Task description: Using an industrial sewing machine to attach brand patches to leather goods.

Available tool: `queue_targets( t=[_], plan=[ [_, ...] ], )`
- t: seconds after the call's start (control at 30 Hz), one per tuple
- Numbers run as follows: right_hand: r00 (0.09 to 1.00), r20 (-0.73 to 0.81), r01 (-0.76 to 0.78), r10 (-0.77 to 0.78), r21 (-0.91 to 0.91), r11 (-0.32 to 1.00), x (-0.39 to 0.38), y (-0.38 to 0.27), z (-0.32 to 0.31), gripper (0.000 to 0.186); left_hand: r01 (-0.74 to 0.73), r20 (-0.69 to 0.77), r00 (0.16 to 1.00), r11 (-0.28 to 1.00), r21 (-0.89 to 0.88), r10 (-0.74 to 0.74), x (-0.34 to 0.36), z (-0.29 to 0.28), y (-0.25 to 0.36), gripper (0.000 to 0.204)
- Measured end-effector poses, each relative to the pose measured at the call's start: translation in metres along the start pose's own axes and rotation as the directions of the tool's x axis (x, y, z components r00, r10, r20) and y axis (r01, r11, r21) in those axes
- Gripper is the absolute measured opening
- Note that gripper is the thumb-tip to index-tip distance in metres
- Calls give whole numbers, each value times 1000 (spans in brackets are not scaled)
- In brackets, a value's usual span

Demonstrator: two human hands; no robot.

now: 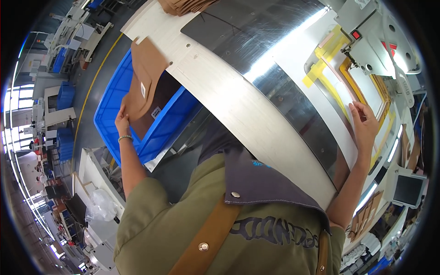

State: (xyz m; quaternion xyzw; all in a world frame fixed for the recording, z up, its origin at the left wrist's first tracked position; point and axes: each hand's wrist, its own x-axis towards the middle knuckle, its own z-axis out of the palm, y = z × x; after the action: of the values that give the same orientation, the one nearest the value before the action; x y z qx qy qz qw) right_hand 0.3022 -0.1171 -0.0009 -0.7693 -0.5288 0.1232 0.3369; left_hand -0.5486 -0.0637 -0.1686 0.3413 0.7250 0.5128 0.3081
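Observation:
My left hand (122,123) pinches the lower edge of a brown fabric piece (149,66) with a small white label on it. This piece hangs over a blue plastic bin (110,98), its upper part leaning toward the table edge. Darker brown fabric (144,123) with another label lies inside the bin. Over at the right, my right hand (364,120) is closed, thumb and fingertips together at a white sewing template (332,94) with yellow tape on it. What those fingers hold, if anything, is too small to make out. Beside them is a yellow-edged clamp frame (355,82) under the sewing machine head (389,41).
A pale work table (215,96) with a shiny dark metal plate (275,91) curves across in front of me. Stacked brown pieces (185,5) lie at its far edge. A side cart (91,169) with a clear plastic bag (101,206) stands left; a screen (409,189) is at right.

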Motion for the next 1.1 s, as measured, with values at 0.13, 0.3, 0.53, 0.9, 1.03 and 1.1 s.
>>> queue_targets(
  t=[0.13, 0.3, 0.53, 0.9, 1.03, 1.1],
  plan=[
    [999, 27, 43, -42, -8, 999, -1, -1, -1, 24, 20, -7, 1000, 939, 343, -18, 15, -47, -63, 58],
    [999, 20, -36, 35, 24, 999, -6, 5, 0, 23, 388, -19, 863, 637, 667, -505, 15, -51, -101, 47],
    [997, -23, -66, 67, 52, 996, -6, 10, -3, 22, 493, -50, 737, 485, 722, -675, 7, -21, -71, 46],
    [954, -78, 291, -291, -11, 957, 5, 11, -6, 23, -126, -215, 653, 384, 915, 726, 38, 0, 32, 50],
    [967, -108, 223, -232, -87, 971, -9, 16, -27, 24, -773, 6, 461, 398, 495, 888, -33, 234, 194, 44],
    [980, -51, 196, -192, 105, 975, -3, 13, -27, 23, -884, 192, 443, 392, 254, 875, -86, 290, 260, 37]
  ],
)
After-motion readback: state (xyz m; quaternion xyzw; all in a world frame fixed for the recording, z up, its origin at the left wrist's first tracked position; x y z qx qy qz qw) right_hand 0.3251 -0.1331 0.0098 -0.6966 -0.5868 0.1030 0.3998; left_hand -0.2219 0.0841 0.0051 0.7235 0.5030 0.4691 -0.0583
